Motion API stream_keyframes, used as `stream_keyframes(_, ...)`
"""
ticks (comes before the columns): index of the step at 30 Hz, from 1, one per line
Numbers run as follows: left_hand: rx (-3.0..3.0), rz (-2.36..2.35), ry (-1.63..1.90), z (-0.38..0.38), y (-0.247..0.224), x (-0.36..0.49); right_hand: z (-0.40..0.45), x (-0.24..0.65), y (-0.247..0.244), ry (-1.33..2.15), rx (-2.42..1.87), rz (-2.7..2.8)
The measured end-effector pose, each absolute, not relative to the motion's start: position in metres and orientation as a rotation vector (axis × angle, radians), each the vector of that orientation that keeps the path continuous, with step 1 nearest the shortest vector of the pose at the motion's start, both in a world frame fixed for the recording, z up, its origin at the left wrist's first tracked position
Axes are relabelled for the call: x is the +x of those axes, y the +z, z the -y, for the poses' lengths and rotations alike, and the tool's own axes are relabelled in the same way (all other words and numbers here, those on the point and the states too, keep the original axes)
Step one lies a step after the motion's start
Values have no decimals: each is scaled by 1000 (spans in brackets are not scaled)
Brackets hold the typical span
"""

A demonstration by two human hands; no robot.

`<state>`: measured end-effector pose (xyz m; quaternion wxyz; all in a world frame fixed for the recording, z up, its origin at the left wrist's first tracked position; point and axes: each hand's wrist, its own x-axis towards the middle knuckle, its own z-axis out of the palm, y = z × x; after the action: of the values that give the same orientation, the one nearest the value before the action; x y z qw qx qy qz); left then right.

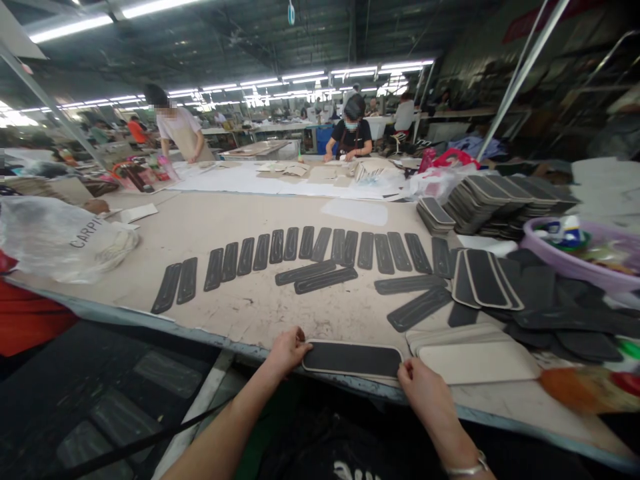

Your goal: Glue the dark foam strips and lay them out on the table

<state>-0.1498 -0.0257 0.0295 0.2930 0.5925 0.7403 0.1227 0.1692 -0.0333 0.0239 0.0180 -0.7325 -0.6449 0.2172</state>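
Note:
A long dark panel with a beige border [353,358] lies at the table's front edge. Its left end is pinched by my left hand [289,350], thumb and fingers together. At the other end, my right hand [424,387] grips the corner in the same way. Just right of the panel is a stack of plain beige panels [477,363]. Beyond my hands, several black strips with a glossy outline [291,244] are spread in a curved row. A few more strips, such as one dark strip [417,309], lie at angles nearer to me.
Bordered dark panels [485,279] are fanned out at the right, near tall stacks of dark pieces [493,200]. A purple basin [575,260] and a bottle with orange contents [585,388] stand right. A plastic bag [65,237] lies left. Two people work across the table [240,213].

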Motion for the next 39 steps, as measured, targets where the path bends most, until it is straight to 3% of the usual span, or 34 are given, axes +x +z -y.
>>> stream_keyframes(39, 1769, -2024, 187, 24, 22, -150, 31, 157, 37, 528, -2343, 2107)
